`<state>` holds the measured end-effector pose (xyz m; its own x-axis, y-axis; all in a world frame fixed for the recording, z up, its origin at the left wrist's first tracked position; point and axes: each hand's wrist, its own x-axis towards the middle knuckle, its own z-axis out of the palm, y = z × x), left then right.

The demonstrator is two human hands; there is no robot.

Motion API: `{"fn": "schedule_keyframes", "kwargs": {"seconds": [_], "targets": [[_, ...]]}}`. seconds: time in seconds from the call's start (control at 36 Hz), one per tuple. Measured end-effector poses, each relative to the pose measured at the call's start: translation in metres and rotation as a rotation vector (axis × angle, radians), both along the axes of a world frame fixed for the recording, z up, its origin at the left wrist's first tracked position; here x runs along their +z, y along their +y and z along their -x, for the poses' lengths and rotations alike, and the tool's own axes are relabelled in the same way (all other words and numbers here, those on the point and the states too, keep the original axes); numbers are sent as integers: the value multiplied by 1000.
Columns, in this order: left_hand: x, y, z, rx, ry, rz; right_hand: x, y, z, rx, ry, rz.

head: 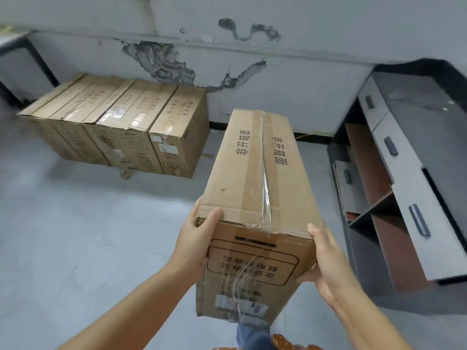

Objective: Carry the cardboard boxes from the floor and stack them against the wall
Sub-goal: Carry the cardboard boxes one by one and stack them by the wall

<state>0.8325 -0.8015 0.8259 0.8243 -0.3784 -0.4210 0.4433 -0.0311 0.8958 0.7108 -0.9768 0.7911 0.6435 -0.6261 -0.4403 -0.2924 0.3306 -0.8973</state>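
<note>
Row of brown taped cardboard boxes [118, 125] is set against the peeling grey wall [278, 79]. Right of it, a long brown cardboard box [255, 178] is gripped at its near end, left hand [195, 238] and right hand [328, 263] fingers curled around opposite edges for balance; "非开箱面" is printed on top. Grey drawer cabinet [409, 188] stands rightmost.

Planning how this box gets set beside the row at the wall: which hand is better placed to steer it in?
Left, probably. The left hand grips the carried box on the side facing the row of boxes, which stands ahead to the left. The right hand holds the side toward the grey cabinet.
</note>
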Motion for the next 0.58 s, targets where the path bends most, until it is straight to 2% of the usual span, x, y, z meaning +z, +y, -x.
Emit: {"fn": "schedule_keyframes", "kwargs": {"seconds": [0.25, 0.58], "targets": [[3, -106, -111, 80, 40, 2, 5, -118, -123, 79, 37, -10], [-24, -143, -288, 105, 82, -9, -15, -160, -305, 93, 75, -12]]}}
